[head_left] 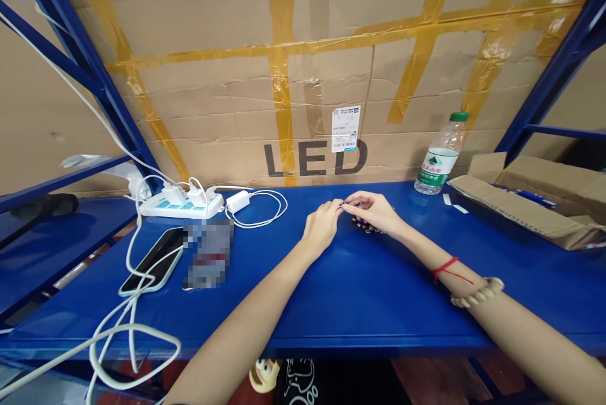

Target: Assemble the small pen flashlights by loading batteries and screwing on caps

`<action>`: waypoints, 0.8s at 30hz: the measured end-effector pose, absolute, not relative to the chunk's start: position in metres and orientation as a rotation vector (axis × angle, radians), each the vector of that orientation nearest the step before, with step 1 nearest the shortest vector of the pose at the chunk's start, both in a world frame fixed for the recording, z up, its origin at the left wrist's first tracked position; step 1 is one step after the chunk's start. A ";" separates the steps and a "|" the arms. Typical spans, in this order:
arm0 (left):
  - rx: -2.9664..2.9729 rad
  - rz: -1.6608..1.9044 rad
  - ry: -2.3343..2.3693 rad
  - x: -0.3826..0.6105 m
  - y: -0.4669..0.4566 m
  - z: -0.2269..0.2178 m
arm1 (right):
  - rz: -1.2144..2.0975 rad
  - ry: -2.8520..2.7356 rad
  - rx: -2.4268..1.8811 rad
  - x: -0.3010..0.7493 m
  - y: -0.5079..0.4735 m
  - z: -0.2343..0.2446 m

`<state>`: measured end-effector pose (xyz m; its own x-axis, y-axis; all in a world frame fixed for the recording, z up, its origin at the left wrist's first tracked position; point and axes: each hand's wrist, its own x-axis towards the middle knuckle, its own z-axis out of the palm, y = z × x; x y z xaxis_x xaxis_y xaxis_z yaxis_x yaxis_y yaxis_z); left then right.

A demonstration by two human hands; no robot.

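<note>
My left hand [322,226] and my right hand [376,211] meet fingertip to fingertip above the middle of the blue shelf top [341,304]. Both are closed in a pinch. Between the fingertips shows a small dark thing [341,204], too tiny to name, and both hands appear to hold it. Under my right hand lies a little heap of small dark and gold pieces [368,227], partly covered by that hand. A red string and a beaded bracelet [478,293] circle my right wrist and forearm.
A power strip [182,205] with white cables and a charger [238,201] stands at the left. Nearer lie a phone [154,263] and a blurred flat item [211,257]. Right are a water bottle [438,156] and an open cardboard box [534,203]. A large carton [227,102] rises behind.
</note>
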<state>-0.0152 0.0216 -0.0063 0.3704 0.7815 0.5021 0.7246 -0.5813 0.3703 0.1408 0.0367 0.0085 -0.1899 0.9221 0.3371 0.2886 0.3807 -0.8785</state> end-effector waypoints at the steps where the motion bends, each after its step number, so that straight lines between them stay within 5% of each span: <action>1: 2.525 1.002 1.393 -0.015 0.022 -0.006 | 0.839 -1.698 -1.070 0.141 0.037 0.008; 24: 2.586 0.763 1.278 -0.014 0.021 -0.005 | 0.776 -1.855 -0.921 0.152 0.042 0.005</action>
<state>-0.0139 0.0206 -0.0051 0.5052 0.7781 0.3733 0.6978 -0.6228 0.3537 0.1519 0.0424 0.0054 -0.3206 0.8395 0.4388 0.2771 0.5261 -0.8040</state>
